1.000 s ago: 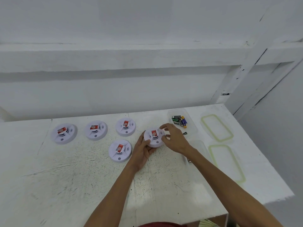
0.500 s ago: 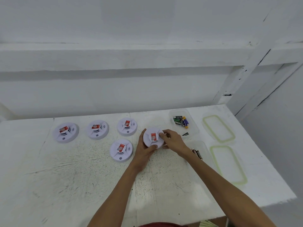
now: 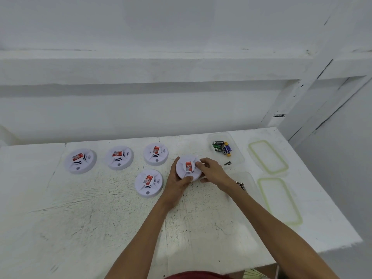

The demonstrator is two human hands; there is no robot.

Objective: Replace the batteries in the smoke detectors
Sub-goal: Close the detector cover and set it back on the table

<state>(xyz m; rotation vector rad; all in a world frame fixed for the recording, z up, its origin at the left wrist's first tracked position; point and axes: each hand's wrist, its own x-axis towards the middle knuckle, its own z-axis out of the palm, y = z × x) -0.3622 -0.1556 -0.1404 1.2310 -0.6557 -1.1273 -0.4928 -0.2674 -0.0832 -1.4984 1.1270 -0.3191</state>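
Note:
A round white smoke detector (image 3: 186, 168) with a red label is tilted up off the table, its face toward me. My left hand (image 3: 176, 183) grips its left and lower rim, thumb on the front edge. My right hand (image 3: 212, 172) holds its right side, fingertips on the face near the label. Other white detectors lie flat: one (image 3: 148, 183) just left of my hands, and a back row of three (image 3: 80, 161), (image 3: 119, 157), (image 3: 156, 154). A clear tub (image 3: 234, 147) at the back right holds several batteries (image 3: 221, 147).
A loose battery (image 3: 227, 163) lies in front of the tub. A second clear tub (image 3: 246, 178) with batteries (image 3: 242, 186) sits behind my right wrist. Two clear lids with green seals (image 3: 267, 157), (image 3: 279, 200) lie near the table's right edge. A white wall stands behind.
The detector has come up off the table and tilted toward me. My right hand slid from its far rim down onto its right side and face.

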